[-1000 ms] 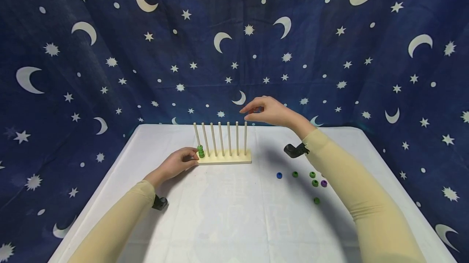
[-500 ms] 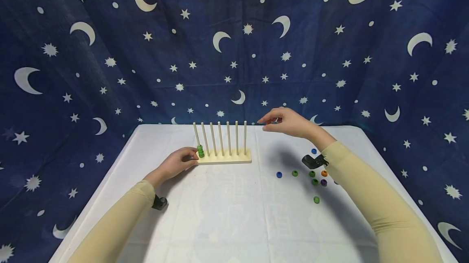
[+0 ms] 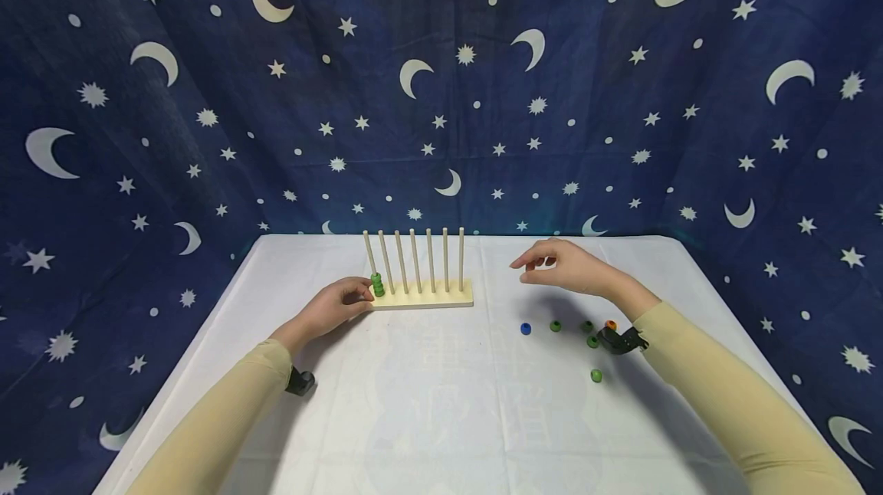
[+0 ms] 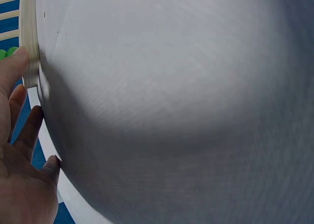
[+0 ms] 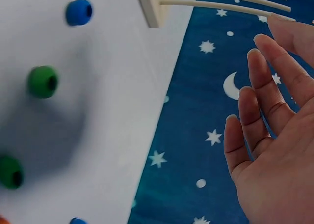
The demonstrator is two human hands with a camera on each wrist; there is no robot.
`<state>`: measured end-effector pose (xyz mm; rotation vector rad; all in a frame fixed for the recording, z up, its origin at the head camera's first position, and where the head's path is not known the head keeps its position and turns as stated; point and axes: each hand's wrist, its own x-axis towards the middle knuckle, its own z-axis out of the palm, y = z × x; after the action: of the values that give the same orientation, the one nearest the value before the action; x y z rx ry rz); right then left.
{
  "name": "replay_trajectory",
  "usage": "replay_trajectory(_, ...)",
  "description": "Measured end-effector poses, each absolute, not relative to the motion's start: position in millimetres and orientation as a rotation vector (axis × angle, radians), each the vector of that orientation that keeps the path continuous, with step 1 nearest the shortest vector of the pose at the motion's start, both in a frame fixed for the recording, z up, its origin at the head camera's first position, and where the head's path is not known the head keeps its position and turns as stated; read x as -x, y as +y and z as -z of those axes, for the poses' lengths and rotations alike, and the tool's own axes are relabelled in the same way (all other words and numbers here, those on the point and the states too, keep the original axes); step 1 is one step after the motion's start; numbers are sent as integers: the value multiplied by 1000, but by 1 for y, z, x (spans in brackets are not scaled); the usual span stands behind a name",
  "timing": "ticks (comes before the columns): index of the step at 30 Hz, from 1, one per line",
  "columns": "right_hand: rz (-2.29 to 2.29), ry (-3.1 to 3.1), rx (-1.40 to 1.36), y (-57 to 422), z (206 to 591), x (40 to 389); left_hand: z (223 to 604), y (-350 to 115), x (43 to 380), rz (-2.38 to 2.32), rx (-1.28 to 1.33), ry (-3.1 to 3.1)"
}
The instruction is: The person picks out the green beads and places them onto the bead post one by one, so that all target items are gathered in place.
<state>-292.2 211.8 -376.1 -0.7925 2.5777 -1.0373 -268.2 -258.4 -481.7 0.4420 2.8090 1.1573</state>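
Starting with the head view: got the left hand (image 3: pixel 331 307) gripping the left end of the peg rack (image 3: pixel 431 299), right by the green stack (image 3: pixel 377 285) on the leftmost peg. Would call the rack's long axis side to side, with pegs pointing up. Also got the right hand (image 3: pixel 572 267) raised over the table (image 3: pixel 441 411), well right of the rack, with thumb and index apart and no bead visible between. Worth noting: loose beads (image 3: pixel 555 326) below it in the picture, far nearer to it than to the left hand.

On to the left wrist view: can see the thumb on the rack's end, with pegs running out past the left edge.

Last, the right wrist view: can spot bead holes facing roughly the same way as the pegs, so upward. Can't judge depth between thumb and peg tip here.
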Motion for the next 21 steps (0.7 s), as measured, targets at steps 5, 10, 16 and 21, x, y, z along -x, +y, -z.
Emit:
replay_trajectory(5, 1017, 2610, 750, 225, 389, 287, 482, -258, 269, -1136, -419, 2812)
replay_trajectory(10, 1007, 2616, 724, 239, 402, 283, 482, -258, 268, -1134, -414, 2806)
replay_trajectory(16, 1031, 2599, 724, 254, 414, 278, 481, -258, 268, -1134, -416, 2805)
replay_trajectory(21, 1013, 2603, 724, 260, 422, 276, 482, -258, 268, -1136, -405, 2806)
